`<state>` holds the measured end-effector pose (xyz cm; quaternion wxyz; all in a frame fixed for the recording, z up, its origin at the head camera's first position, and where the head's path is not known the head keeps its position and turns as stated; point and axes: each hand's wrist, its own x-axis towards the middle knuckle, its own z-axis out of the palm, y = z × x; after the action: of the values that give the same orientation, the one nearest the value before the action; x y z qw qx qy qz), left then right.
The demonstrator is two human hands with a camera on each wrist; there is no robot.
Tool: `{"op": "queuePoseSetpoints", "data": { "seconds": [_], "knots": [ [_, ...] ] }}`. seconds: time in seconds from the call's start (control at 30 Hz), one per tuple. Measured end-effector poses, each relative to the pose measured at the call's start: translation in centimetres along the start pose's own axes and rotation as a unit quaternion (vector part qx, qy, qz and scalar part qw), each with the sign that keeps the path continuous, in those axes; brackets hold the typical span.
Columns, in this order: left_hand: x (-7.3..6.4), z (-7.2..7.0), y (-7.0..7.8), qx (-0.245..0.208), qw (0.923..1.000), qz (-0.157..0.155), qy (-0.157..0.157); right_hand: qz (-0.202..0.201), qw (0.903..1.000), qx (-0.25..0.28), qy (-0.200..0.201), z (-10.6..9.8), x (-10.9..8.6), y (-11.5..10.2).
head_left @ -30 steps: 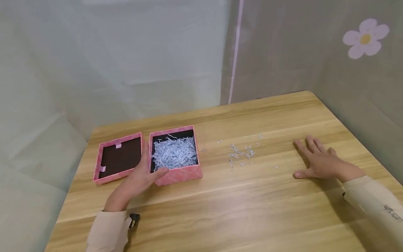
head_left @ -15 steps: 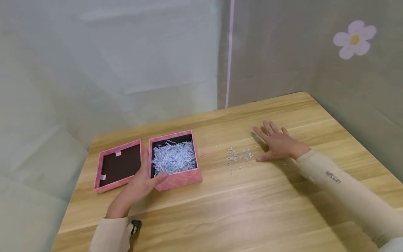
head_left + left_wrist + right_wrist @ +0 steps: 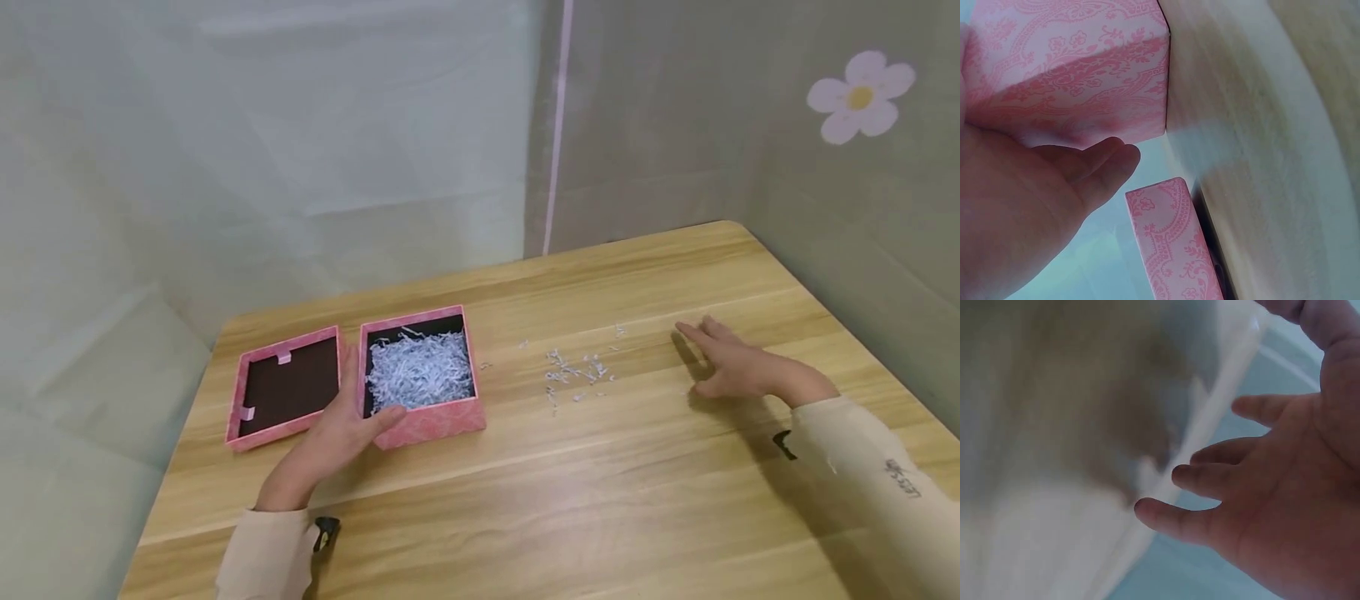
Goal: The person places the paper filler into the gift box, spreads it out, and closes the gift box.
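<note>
A pink patterned box (image 3: 431, 423) filled with pale blue shredded paper (image 3: 420, 372) stands on the table. My left hand (image 3: 333, 437) rests at its near left corner, straight fingers along the left wall and thumb by the front rim. In the left wrist view the fingertips (image 3: 1124, 156) lie against the box's patterned side (image 3: 1079, 69). Out to the right, my right hand (image 3: 738, 367) hovers low over the table with nothing in it. The right wrist view shows its fingers spread and mostly straight. Between the hands lie scattered paper shreds (image 3: 573, 368).
Left of the box lies its lid (image 3: 243, 379), inside facing up, showing a dark lining and small pink ribbon tabs. A wooden table (image 3: 525, 508) carries everything. Grey curtains (image 3: 360, 150) hang behind and at the sides, one with a flower print (image 3: 860, 97).
My right hand moved left to the edge of the scattered shreds, then back right, away from them. The left hand stays at the box. The head view shifted slightly.
</note>
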<state>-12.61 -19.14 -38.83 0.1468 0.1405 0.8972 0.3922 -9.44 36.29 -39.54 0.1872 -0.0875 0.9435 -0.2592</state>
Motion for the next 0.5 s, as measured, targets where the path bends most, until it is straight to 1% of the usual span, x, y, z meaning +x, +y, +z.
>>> {"op": "queuePoseSetpoints", "data": {
  "seconds": [0.07, 0.13, 0.33, 0.4, 0.47, 0.5],
  "knots": [
    [0.1, -0.1, 0.1, -0.001, 1.0000, 0.001, 0.001, -0.006, 0.9999, -0.009, 0.007, 0.8, 0.1, -0.4],
    [0.1, -0.1, 0.1, 0.000, 1.0000, -0.001, 0.001, -0.011, 0.9996, -0.024, 0.014, 1.3, 0.7, -1.2],
    [0.1, -0.1, 0.2, 0.012, 0.9998, -0.015, -0.003, -0.030, 0.9966, -0.062, 0.045, 1.9, 3.7, -3.9],
    [0.1, -0.1, 0.1, 0.016, 0.9997, -0.019, -0.004, -0.036, 0.9958, -0.067, 0.051, 2.0, 4.4, -4.6],
    [0.1, -0.1, 0.1, 0.017, 0.9997, -0.020, -0.004, -0.036, 0.9949, -0.074, 0.059, 1.9, 4.5, -5.0],
    [0.1, 0.0, 0.1, 0.016, 0.9997, -0.019, -0.006, -0.030, 0.9946, -0.078, 0.062, 1.8, 4.1, -5.1]
  ]
}}
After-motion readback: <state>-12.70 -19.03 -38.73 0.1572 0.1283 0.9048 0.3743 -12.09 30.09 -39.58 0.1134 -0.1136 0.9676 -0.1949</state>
